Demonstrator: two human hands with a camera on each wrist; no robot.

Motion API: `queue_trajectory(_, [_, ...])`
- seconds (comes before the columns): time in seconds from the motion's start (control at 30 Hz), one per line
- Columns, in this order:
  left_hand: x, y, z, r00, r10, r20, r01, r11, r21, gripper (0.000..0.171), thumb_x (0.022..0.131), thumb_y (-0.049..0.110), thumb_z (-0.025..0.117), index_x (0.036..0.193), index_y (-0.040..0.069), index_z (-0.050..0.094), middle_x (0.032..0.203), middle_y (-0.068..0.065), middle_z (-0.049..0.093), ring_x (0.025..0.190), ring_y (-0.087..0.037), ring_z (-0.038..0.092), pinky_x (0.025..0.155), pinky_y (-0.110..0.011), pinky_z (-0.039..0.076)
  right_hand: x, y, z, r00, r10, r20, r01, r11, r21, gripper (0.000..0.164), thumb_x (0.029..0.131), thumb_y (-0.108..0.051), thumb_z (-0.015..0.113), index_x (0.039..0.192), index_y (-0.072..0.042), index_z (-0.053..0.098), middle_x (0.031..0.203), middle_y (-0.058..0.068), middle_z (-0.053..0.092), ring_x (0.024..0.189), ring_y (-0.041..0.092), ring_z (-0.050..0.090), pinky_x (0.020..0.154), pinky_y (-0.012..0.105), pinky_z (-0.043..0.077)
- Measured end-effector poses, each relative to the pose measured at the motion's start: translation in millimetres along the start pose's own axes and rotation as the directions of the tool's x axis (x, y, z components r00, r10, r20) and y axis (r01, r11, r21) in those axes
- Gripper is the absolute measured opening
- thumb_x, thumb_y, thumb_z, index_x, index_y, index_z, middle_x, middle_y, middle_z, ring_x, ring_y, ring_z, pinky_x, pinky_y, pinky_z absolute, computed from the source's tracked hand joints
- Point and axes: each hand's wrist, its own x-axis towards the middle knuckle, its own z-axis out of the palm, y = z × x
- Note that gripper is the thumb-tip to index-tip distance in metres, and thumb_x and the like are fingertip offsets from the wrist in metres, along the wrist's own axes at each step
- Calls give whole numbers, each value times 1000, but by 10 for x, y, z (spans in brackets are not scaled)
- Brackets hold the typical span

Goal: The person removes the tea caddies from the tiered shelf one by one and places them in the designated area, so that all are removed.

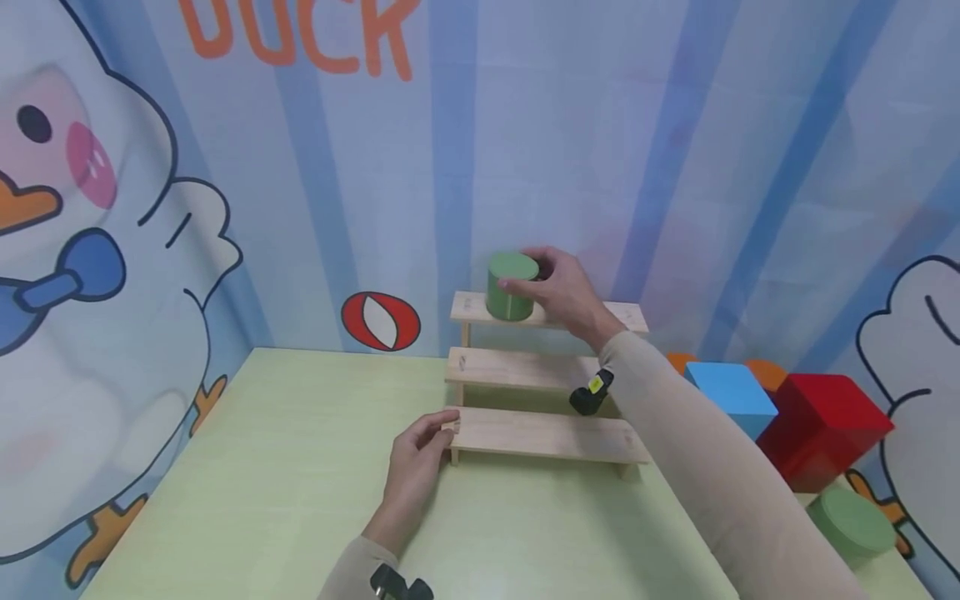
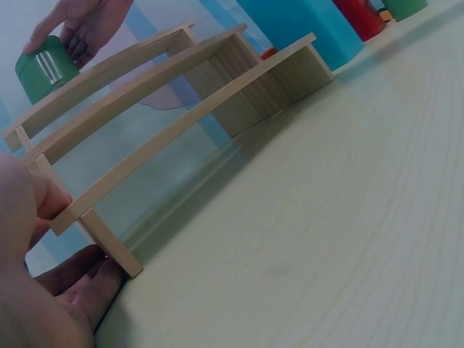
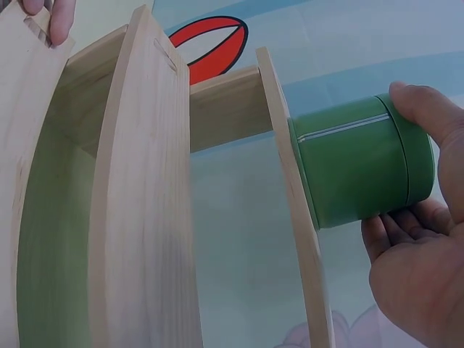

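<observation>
A three-tier wooden step shelf (image 1: 547,435) stands on the table. On the left part of its top tier is a green round tin (image 1: 510,287) with a lid, upright. My right hand (image 1: 566,292) grips this tin from the right, thumb on one side and fingers curled round the other; in the right wrist view the tin (image 3: 355,163) has its base against the top board. My left hand (image 1: 415,467) holds the left end of the lowest tier. The left wrist view has fingertips (image 2: 54,199) at that board's end and other fingers low beside the leg.
To the right, partly behind my right forearm, are a light blue box (image 1: 731,396), a red box (image 1: 825,425) and a second green tin (image 1: 851,521). Orange pieces (image 1: 767,375) show behind the blue box. A printed duck backdrop (image 1: 555,125) hangs close behind the shelf.
</observation>
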Motion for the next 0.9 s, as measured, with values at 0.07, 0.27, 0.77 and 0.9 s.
queue_trajectory(0.07, [5, 2, 0, 1000, 0, 4, 0, 1000, 3, 30, 112, 13, 62, 137, 19, 78, 150, -5, 67, 145, -29, 58, 113, -42, 61, -25, 6, -17, 1000, -4, 1, 4, 1000, 1, 68, 97, -32, 89, 153, -8, 60, 143, 12, 67, 127, 28, 66, 110, 48, 60])
queue_trajectory(0.27, [39, 5, 4, 1000, 2, 0, -2, 1000, 11, 30, 112, 12, 62, 137, 19, 78, 150, -5, 68, 143, -28, 59, 112, -43, 61, -97, 11, -65, 1000, -13, 6, 13, 1000, 2, 66, 97, -31, 90, 152, -8, 61, 141, 11, 68, 126, 27, 68, 108, 48, 61])
queue_trajectory(0.77, [138, 15, 11, 1000, -2, -6, 2, 1000, 13, 30, 112, 12, 62, 138, 17, 78, 151, -8, 67, 145, -30, 59, 115, -44, 60, -305, -40, -250, 999, -28, 35, 31, 997, -74, 67, 96, -28, 90, 152, -6, 62, 141, 12, 69, 126, 28, 69, 104, 42, 62])
queue_trajectory(0.9, [160, 4, 27, 1000, -2, -3, 2, 1000, 11, 30, 112, 12, 62, 137, 17, 79, 150, -7, 67, 142, -29, 60, 113, -42, 61, -378, -72, -351, 1000, -23, 20, 24, 998, -55, 66, 95, -29, 92, 151, -8, 63, 140, 11, 69, 125, 27, 68, 104, 39, 61])
